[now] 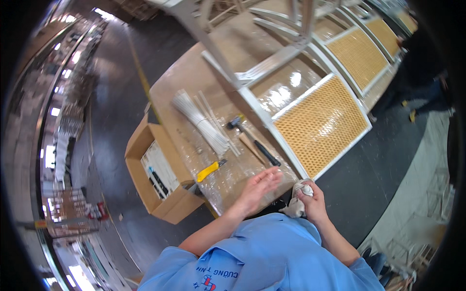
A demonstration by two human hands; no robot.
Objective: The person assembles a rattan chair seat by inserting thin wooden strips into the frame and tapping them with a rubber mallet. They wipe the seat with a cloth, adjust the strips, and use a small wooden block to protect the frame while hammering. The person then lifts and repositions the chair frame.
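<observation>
My right hand (315, 202) is closed round a crumpled white cloth (294, 207), held by the near corner of a white chair frame. That frame carries a woven cane panel (323, 127) in a honey colour and lies on the plastic-covered table (170, 82). My left hand (258, 190) is held over the table's near edge, its fingers stretched out and nothing in them. Just beyond it lies a hammer (267, 153) with a black grip, beside a slim wooden-looking stick (250, 146). A yellow utility knife (208, 171) rests to the left.
A bundle of thin white strips (200, 121) lies on the table. An open cardboard box (178, 206) stands at the table's left side. More white frames with cane panels (358, 59) line up toward the far right, where another person (420, 72) stands in dark clothing.
</observation>
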